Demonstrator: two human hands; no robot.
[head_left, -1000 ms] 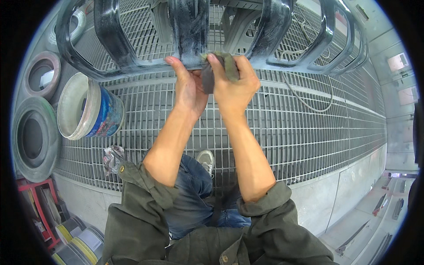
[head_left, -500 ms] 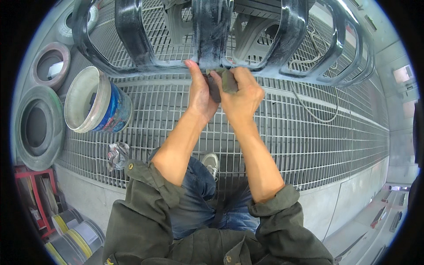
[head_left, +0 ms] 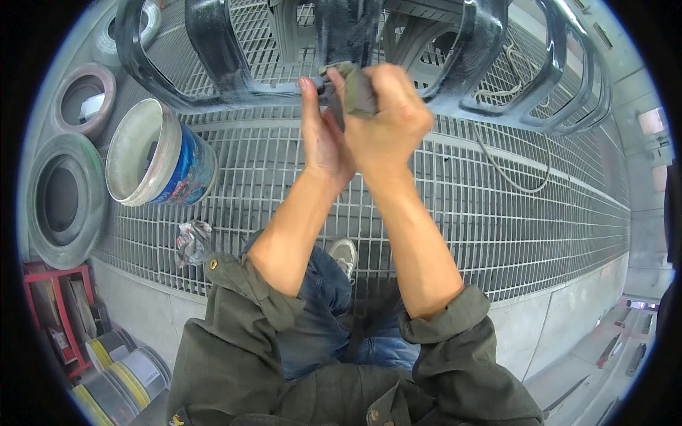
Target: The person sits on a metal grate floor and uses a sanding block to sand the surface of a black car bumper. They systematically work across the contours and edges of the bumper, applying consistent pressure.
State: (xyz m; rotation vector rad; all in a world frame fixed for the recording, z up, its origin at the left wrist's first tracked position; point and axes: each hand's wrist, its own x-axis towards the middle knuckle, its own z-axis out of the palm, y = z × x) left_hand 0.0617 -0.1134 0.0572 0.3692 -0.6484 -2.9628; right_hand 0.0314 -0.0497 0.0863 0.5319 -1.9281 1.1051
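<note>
My right hand (head_left: 394, 121) is closed around a folded grey-green abrasive pad (head_left: 361, 96). It bears a darker grey face, and its edges look slightly smeared by motion. Close against it on the left, my left hand (head_left: 325, 142) has its thumb stretched up and its palm partly showing. The other fingers are hidden behind the right hand and the pad. Just beyond both hands runs the lower bar of a black slotted frame (head_left: 348, 35). Whitish dust coats that bar, and the left thumb tip overlaps it.
Underfoot is metal grating (head_left: 455, 234). A blue-and-white bucket (head_left: 186, 167) stands left, near crumpled material (head_left: 193, 243) and several tires, one of them large (head_left: 64, 201). Tins (head_left: 135, 376) and a red rack (head_left: 60, 319) are at lower left. A pale hose (head_left: 513, 186) lies right.
Both hands have shifted upward in the picture, the right one further, carrying the pad higher across the frame's lower bar. The view has shifted slightly.
</note>
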